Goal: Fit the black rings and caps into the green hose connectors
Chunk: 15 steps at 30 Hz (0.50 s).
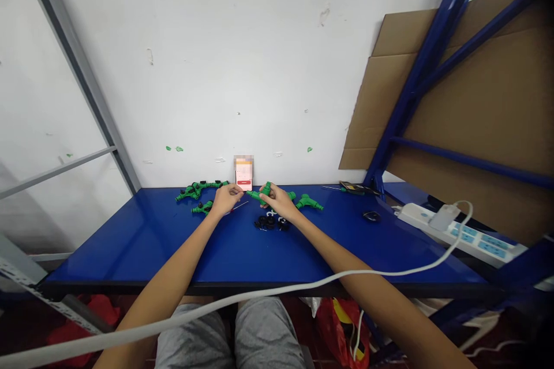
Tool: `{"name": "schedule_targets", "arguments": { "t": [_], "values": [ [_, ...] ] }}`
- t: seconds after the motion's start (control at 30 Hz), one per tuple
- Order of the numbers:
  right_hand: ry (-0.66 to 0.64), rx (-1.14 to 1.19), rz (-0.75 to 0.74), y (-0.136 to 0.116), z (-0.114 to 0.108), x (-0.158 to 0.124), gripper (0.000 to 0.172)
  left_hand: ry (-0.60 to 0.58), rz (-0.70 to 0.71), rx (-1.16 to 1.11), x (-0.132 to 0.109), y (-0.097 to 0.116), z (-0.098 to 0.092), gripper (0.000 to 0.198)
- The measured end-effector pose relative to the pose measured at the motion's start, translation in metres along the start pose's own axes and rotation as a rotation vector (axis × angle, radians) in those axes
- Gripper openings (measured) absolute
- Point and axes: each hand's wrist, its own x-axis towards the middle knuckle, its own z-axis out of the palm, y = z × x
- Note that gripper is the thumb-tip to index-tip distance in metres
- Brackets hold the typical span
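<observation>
My right hand [280, 202] is closed around a green plastic hose fitting [258, 196] with branching ends. Close to the fitting's left end, my left hand [227, 198] pinches its fingertips together; whatever is between them is too small to make out. Green fittings with black parts [194, 189] lie on the blue table [173, 248] to the left, one of them partly behind my left hand. Another green fitting [310, 202] rests to the right of my right hand. Small black rings and parts [270, 222] sit in a cluster below the hands, with a few white bits.
A phone [244, 176] leans against the wall behind my hands. A thin screwdriver shaft [240, 206] shows beside my left hand. To the right are a black mouse-like object [371, 217] and a power strip [459, 230]. A white cable [311, 285] crosses the foreground over my arms.
</observation>
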Motion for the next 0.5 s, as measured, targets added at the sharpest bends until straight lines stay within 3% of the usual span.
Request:
{"name": "schedule_targets", "arguments": {
  "t": [0.07, 0.17, 0.3, 0.5],
  "values": [
    [0.006, -0.018, -0.005, -0.002, 0.002, -0.001, 0.031, 0.03, 0.039, 0.258, 0.0, -0.002, -0.003, 0.009],
    [0.001, -0.015, -0.01, -0.003, 0.003, -0.002, 0.032, -0.045, 0.028, 0.472, -0.001, -0.003, -0.007, 0.014],
    [-0.024, -0.026, -0.016, -0.003, 0.003, -0.002, 0.031, -0.109, -0.003, 0.523, -0.003, -0.001, -0.009, 0.013],
    [-0.008, -0.156, -0.09, 0.0, 0.0, -0.003, 0.026, -0.055, 0.061, 0.53, -0.004, 0.011, -0.014, 0.02]
  ]
}}
